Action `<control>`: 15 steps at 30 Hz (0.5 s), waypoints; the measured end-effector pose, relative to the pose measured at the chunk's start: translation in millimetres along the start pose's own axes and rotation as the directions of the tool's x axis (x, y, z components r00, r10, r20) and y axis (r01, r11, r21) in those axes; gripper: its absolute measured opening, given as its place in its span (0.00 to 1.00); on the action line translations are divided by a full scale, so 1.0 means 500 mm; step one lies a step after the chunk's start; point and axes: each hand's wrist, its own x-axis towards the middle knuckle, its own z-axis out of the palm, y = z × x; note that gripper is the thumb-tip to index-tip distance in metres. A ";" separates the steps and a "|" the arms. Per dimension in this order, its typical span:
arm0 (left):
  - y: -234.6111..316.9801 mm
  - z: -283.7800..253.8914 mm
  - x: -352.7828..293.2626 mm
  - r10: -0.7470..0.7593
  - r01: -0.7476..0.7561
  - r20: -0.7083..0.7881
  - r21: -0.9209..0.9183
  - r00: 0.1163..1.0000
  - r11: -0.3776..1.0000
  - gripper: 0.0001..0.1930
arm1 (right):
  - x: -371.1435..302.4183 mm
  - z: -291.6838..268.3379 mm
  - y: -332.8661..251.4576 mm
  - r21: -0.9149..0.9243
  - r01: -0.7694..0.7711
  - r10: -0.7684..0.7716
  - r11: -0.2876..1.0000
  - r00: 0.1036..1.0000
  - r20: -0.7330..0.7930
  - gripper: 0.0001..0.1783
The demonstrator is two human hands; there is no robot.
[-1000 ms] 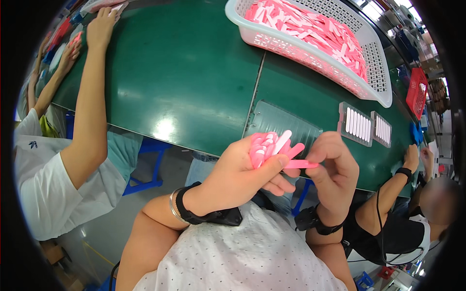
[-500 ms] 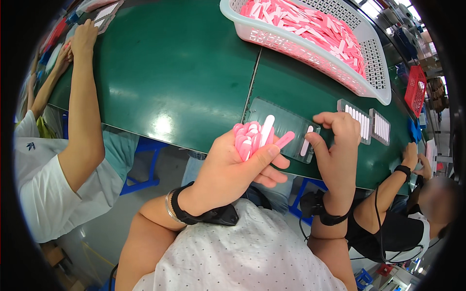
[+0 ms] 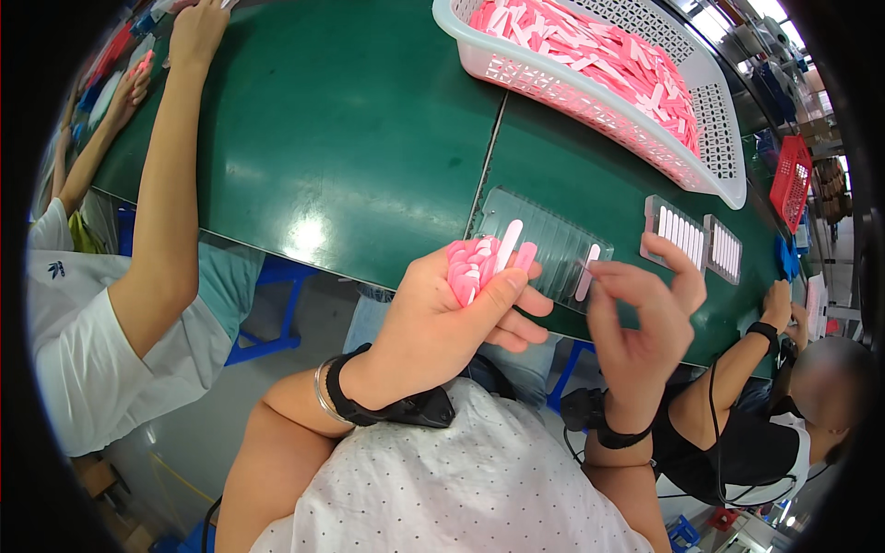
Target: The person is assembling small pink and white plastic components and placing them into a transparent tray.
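Observation:
My left hand (image 3: 433, 318) is closed around a bunch of small pink nail files (image 3: 468, 267) with white faces. One white-faced file (image 3: 508, 244) stands up out of the bunch beneath my thumb, and a pink one (image 3: 525, 256) leans out beside it. Just past these fingers lies a clear slotted plastic tray (image 3: 544, 230) on the green table. A single nail file (image 3: 587, 276) sits at the tray's right end. My right hand (image 3: 645, 318) is over that end, thumb and forefinger brought together beside the file; whether anything is between them cannot be made out.
Beyond the tray stands a white perforated basket (image 3: 590, 111) heaped with pink files. Two clear trays filled with white-faced files (image 3: 678, 230) (image 3: 724, 251) lie to the right. Co-workers' arms reach onto the table at left (image 3: 171, 157) and right (image 3: 747, 359).
My right hand has moved slightly down, its thumb and forefinger drawing together. The pink file leaning from my left hand has turned more upright. The left co-worker's hand has reached farther up the table.

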 end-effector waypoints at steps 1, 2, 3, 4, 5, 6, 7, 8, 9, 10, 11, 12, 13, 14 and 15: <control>-0.001 0.000 0.000 0.016 -0.016 -0.004 0.024 1.000 1.000 0.16 | -0.002 0.005 -0.001 0.001 0.001 -0.001 1.000 1.000 0.002 0.07; -0.001 0.000 0.000 0.018 -0.018 -0.003 0.022 1.000 1.000 0.16 | -0.003 0.009 -0.002 -0.075 0.029 -0.025 0.997 0.998 0.055 0.06; -0.002 -0.001 0.000 0.012 -0.012 0.002 0.030 1.000 0.999 0.16 | -0.004 0.012 -0.003 -0.148 0.061 -0.045 0.987 0.993 0.110 0.06; -0.002 -0.001 0.001 0.006 -0.006 0.006 0.039 1.000 0.999 0.15 | -0.007 0.010 -0.002 -0.135 0.043 -0.027 0.990 0.993 0.118 0.05; -0.002 -0.001 0.001 0.008 -0.008 0.005 0.038 1.000 0.999 0.15 | -0.008 0.009 -0.005 -0.135 0.045 -0.029 0.990 0.993 0.119 0.05; -0.002 -0.001 0.003 -0.001 0.001 0.007 0.035 1.000 0.999 0.15 | -0.008 0.007 -0.007 -0.150 0.028 -0.008 0.988 0.992 0.129 0.05; -0.003 -0.001 0.004 -0.009 0.009 0.009 0.032 1.000 0.999 0.15 | -0.008 0.005 -0.010 -0.164 0.011 0.012 0.986 0.990 0.139 0.05; -0.004 -0.002 0.003 -0.006 0.006 0.007 0.031 1.000 0.999 0.15 | -0.007 0.003 -0.013 -0.162 0.014 0.009 0.987 0.990 0.139 0.05; -0.005 -0.002 0.003 0.002 -0.002 0.001 0.024 1.000 1.000 0.15 | -0.007 0.000 -0.016 -0.171 0.001 0.029 0.985 0.985 0.168 0.05; -0.006 -0.003 0.002 0.010 -0.009 -0.004 0.018 1.000 1.000 0.15 | -0.007 -0.002 -0.019 -0.180 -0.013 0.049 0.983 0.979 0.197 0.06; -0.006 -0.003 0.002 0.013 -0.013 -0.006 0.017 1.000 1.000 0.15 | -0.007 -0.003 -0.019 -0.180 -0.009 0.045 0.984 0.979 0.196 0.06; -0.005 -0.003 0.003 -0.002 0.002 0.009 0.005 1.000 1.000 0.14 | -0.007 -0.006 -0.017 -0.162 -0.020 0.054 0.987 0.976 0.209 0.07; -0.005 -0.004 0.003 -0.017 0.017 0.023 -0.007 1.000 1.000 0.14 | -0.007 -0.008 -0.016 -0.144 -0.030 0.062 0.989 0.973 0.223 0.09; -0.006 -0.003 0.003 -0.014 0.014 0.023 -0.008 1.000 1.000 0.14 | -0.006 -0.009 -0.014 -0.144 -0.028 0.059 0.989 0.973 0.222 0.09; -0.008 -0.003 0.003 -0.013 0.013 0.027 -0.004 1.000 1.000 0.15 | -0.006 -0.010 -0.013 -0.104 -0.070 0.090 0.992 0.974 0.206 0.11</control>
